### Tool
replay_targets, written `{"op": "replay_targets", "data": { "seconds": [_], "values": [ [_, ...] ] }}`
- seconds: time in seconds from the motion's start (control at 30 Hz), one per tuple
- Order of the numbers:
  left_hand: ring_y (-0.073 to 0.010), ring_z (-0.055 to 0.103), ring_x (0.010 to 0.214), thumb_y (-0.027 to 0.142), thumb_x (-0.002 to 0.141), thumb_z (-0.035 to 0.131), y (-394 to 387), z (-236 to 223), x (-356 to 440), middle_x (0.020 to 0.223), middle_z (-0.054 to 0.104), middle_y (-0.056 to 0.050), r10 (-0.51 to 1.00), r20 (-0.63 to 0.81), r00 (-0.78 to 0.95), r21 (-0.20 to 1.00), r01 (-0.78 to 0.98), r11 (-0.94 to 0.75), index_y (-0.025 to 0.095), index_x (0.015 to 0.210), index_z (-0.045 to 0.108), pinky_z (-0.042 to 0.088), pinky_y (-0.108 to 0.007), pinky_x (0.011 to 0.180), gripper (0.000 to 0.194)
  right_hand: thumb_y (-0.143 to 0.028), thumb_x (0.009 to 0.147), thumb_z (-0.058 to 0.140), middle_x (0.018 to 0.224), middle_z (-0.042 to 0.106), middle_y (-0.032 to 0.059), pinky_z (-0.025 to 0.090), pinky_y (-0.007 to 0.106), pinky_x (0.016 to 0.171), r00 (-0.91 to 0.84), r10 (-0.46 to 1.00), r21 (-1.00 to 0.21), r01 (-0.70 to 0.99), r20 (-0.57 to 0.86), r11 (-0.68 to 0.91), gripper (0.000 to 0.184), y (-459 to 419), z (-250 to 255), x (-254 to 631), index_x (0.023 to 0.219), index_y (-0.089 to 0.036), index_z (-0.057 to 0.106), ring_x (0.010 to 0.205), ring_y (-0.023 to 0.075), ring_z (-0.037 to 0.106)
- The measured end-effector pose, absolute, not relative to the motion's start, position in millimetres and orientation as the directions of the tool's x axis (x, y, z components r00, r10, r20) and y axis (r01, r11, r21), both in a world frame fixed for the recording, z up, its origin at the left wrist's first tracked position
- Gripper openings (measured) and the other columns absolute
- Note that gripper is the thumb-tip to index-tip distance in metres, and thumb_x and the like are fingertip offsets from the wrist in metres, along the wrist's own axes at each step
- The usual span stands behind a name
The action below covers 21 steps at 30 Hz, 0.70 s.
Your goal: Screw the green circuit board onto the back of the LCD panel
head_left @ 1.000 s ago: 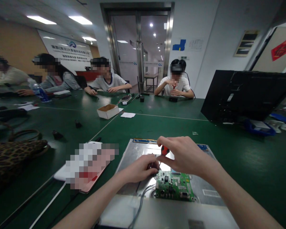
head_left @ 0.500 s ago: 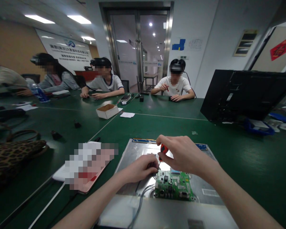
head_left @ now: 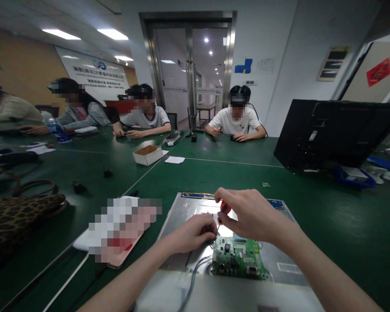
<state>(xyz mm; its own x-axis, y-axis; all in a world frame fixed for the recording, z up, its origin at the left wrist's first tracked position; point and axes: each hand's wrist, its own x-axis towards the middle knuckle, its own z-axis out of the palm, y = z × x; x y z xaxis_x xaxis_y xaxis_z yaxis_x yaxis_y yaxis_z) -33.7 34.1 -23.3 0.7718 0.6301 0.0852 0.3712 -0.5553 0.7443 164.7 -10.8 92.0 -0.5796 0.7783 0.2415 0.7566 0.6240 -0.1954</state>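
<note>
My right hand is closed around the red and black handle of a screwdriver. Its thin shaft points down to the far left corner of a green circuit board. My left hand is closed beside that corner, fingertips close to the screwdriver's tip; whatever they pinch is hidden. The board lies on the metal back of a flat display panel, which has a blue strip along its far edge. A grey cable runs from the board's left side toward me.
A pink phone and a white object lie to the left, near a leopard-print bag. Farther off is an open white box. A large black monitor stands at right. Several people sit across the green table.
The whole view has shifted slightly downward in the frame. Both my hands and the screwdriver keep nearly the same place over the board. The person opposite has lowered a hand toward the table.
</note>
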Motion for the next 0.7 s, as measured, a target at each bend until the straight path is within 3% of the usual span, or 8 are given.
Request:
{"op": "replay_targets", "data": {
  "seconds": [0.43, 0.7],
  "values": [
    [-0.0172, 0.053, 0.077, 0.012, 0.083, 0.057, 33.9, -21.3, -34.1, 0.086, 0.059, -0.002, 0.611, 0.106, 0.785, 0.731, 0.355, -0.583, 0.016, 0.087, 0.058, 0.040, -0.027, 0.069, 0.005, -0.016, 0.078, 0.052, 0.089, 0.069, 0.0023, 0.029, 0.026, 0.056, -0.609, 0.754, -0.211, 0.726, 0.246, 0.655, 0.025, -12.3, 93.8, 164.4, 0.102, -0.020, 0.051, 0.069, 0.0153, 0.061],
    [-0.0159, 0.052, 0.074, 0.012, 0.084, 0.057, 32.1, -20.3, -33.3, 0.083, 0.057, -0.001, 0.641, 0.098, 0.762, 0.734, 0.379, -0.563, 0.016, 0.088, 0.057, 0.040, -0.026, 0.066, 0.006, -0.021, 0.083, 0.057, 0.084, 0.070, 0.0007, 0.027, 0.025, 0.054, -0.564, 0.798, -0.160, 0.786, 0.212, 0.598, 0.012, -11.0, 94.0, 163.1, 0.094, -0.020, 0.051, 0.068, 0.0163, 0.062]
  ]
}}
